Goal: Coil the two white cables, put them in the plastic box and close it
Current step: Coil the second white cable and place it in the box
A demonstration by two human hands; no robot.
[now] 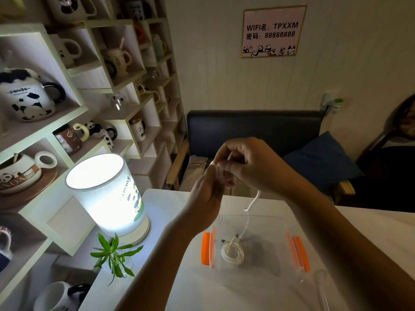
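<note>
A clear plastic box (pixel 253 221) with orange side clips stands open on the white table. One white cable (pixel 232 252) lies coiled inside it. My left hand (pixel 207 194) and my right hand (pixel 251 164) are raised together above the box's far edge, both pinching the second white cable (pixel 252 202). Its free end hangs down from my hands into the box. The part of the cable between my fingers is hidden.
A lit cylindrical lamp (pixel 107 194) and a small green plant (pixel 114 254) stand at the table's left edge. Shelves of panda mugs fill the left. A dark bench (pixel 253 129) with a blue cushion sits behind the table. A clear object (pixel 320 279) lies right of the box.
</note>
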